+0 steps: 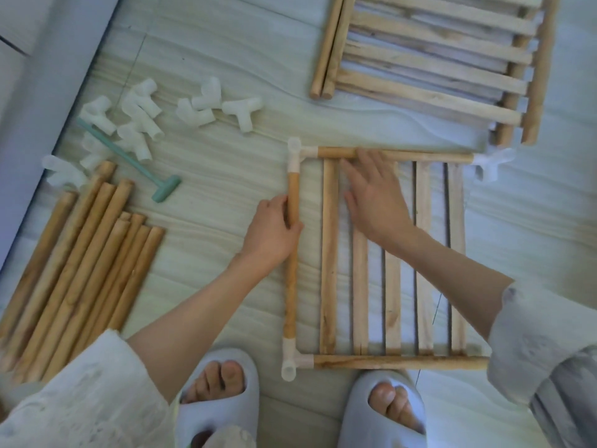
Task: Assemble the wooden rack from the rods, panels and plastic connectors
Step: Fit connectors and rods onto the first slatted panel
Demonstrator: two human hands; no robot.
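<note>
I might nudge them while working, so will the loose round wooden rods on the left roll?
Probably yes: the loose round wooden rods are smooth cylinders on a smooth pale floor. Lying bunched together may check them. They look rigid and fairly light.

I see the rods (74, 263) on my left, connectors (139, 114) behind them, the panel (391, 253) in the middle.

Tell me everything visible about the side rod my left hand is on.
The side rod is a round, light wooden dowel lying flat on the pale floor, forming the left edge of the slatted panel. Each end sits in a translucent white corner connector, the far one and the near one. The left hand grips it above its middle, fingers curled round it. It lies apart from the nearest slat.
</note>
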